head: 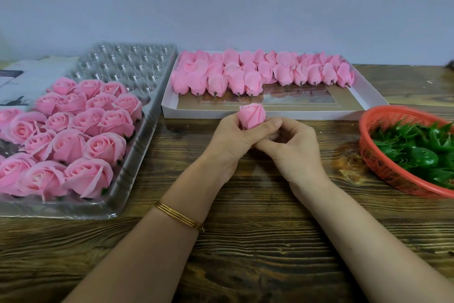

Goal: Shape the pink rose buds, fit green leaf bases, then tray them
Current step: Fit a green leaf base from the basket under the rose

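Holding a single pink rose bud [252,116] upright above the wooden table [245,253], the left hand [231,140] wraps curled fingers round its lower half, so the bud stands out at twelve o'clock from the fist. The right hand [292,148] meets it from three o'clock with fingers bent and one fingertip pressed to the bud's lower side; what it pinches beneath is hidden.

At twelve o'clock, just beyond the bud, runs the near rim of the white box [270,114], with rows of unshaped buds [245,74] along its far side. At nine o'clock lies the clear tray [147,135], its near pockets filled with opened roses [73,135]. At three o'clock, near the right hand, sits the red basket [383,170] of green leaf bases [417,150]. Bare tabletop stretches toward six o'clock beneath both forearms.
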{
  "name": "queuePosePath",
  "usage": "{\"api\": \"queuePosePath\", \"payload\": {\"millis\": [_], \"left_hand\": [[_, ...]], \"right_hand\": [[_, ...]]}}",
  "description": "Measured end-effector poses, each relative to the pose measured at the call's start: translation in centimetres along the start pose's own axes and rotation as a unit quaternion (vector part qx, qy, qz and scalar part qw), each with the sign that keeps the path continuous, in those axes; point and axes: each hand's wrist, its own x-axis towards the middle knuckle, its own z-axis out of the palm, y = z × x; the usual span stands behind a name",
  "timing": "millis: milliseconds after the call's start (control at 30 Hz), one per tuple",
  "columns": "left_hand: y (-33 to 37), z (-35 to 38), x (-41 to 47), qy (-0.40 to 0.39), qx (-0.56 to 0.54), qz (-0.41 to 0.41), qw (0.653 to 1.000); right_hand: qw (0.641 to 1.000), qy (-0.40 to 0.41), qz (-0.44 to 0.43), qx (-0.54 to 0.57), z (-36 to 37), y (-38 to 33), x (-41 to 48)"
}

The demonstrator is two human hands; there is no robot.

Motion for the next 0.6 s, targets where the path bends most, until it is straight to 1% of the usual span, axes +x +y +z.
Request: {"api": "queuePosePath", "payload": {"millis": [100,200,300,500,600], "left_hand": [[0.2,-0.2,0.0,-0.017,-0.002,0.004,1.0],[0.7,-0.4,-0.3,-0.056,-0.006,-0.003,0.998],[1.2,-0.6,-0.5,-0.093,0.014,0.0,0.996],[1.3,-1.0,-0.7,-0.13,0.045,0.012,0.99],[1.1,-1.0,-0.7,-0.126,0.048,0.026,0.99]], "right_hand": [[0.999,-0.025,0.009,0.018,0.0,-0.3,-0.1],[0.998,-0.052,0.03,0.037,-0.1,-0.6,-0.2],[0.993,-0.072,0.058,0.076,-0.2,-0.9,-0.3],[0.977,-0.131,0.087,0.141,-0.7,-0.8,-0.1],[0.972,-0.149,0.09,0.158,-0.9,-0.7,0.0]]}}
